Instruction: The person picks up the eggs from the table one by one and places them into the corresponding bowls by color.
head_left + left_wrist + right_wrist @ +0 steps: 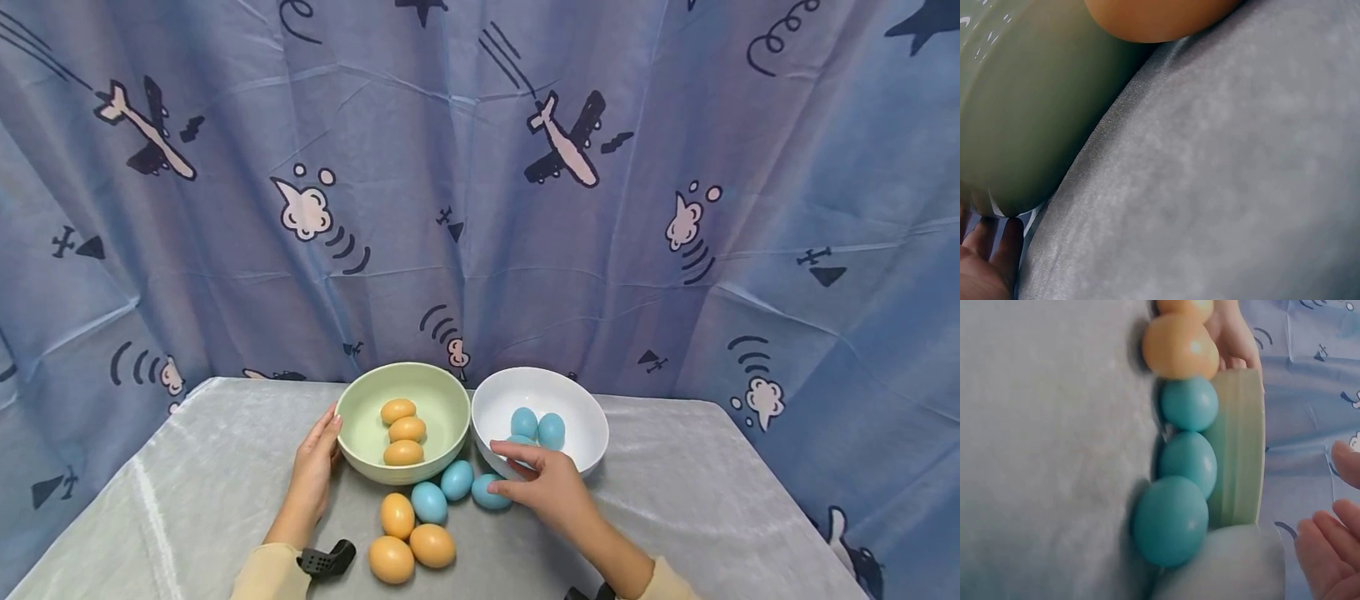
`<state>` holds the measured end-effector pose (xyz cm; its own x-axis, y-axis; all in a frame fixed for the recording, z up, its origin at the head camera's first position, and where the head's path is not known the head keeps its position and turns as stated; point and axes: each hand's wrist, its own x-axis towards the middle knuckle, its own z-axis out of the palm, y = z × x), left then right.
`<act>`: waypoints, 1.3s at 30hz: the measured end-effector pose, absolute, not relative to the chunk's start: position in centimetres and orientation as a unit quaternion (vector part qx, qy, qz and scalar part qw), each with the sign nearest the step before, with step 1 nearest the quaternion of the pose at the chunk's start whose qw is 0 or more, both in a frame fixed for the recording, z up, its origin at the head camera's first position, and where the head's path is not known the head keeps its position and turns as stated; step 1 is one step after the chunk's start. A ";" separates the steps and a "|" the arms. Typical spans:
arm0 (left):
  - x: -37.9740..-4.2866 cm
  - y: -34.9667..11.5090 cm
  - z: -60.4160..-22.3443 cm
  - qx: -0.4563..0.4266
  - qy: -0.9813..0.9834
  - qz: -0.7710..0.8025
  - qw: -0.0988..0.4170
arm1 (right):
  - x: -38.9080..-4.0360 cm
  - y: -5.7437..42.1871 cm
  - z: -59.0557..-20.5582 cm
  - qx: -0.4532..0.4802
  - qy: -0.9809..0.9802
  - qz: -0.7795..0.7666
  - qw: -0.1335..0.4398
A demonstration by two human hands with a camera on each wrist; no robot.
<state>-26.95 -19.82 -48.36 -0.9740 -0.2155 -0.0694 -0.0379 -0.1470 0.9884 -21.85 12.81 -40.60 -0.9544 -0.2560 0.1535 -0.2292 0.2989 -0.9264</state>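
My left hand (317,458) touches the outer left side of the light green bowl (352,446), its fingertips against the wall. Inside that bowl lie three orange eggs (407,429). My right hand (551,492) hovers at the front rim of the white bowl (596,433), thumb and fingers apart with nothing between them. Blue eggs (552,431) sit in the white bowl, one partly hidden behind my right fingers. Just by my right thumb, in front of this bowl, is another blue egg (487,493); the right wrist view shows the fingers (1319,550) up away from it.
Two more blue eggs (430,502) stand on the grey cloth in front of the green bowl. Three orange eggs (432,546) cluster nearer me. The bowls stand side by side near the back of the table (675,483), before a blue patterned curtain (390,183).
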 end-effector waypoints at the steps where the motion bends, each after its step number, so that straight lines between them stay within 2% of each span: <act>1: -26.9 -19.8 -48.4 0.098 -0.650 -0.751 0.059 | -21.7 12.8 -40.8 -0.152 0.806 -0.572 0.017; 8: -27.0 -19.9 -48.4 0.095 -0.651 -0.751 0.057 | -21.0 12.5 -41.7 -0.169 0.815 -0.553 0.035; 17: -26.9 -20.0 -48.4 0.097 -0.656 -0.747 0.056 | -20.8 12.0 -42.7 -0.249 0.882 -0.391 -0.079; 30: -27.0 -20.0 -48.6 0.088 -0.653 -0.750 0.062 | -20.8 11.6 -43.3 -0.313 0.914 -0.251 -0.056; 39: -27.0 -20.0 -48.7 0.091 -0.653 -0.749 0.065 | -21.3 11.2 -44.0 -0.329 0.921 -0.192 -0.085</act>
<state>-27.02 -19.95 -48.70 -0.9750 -0.2162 -0.0519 -0.0219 -0.1392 0.9900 -21.27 11.24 -44.01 -0.7697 -0.5726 0.2822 -0.6377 0.7106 -0.2974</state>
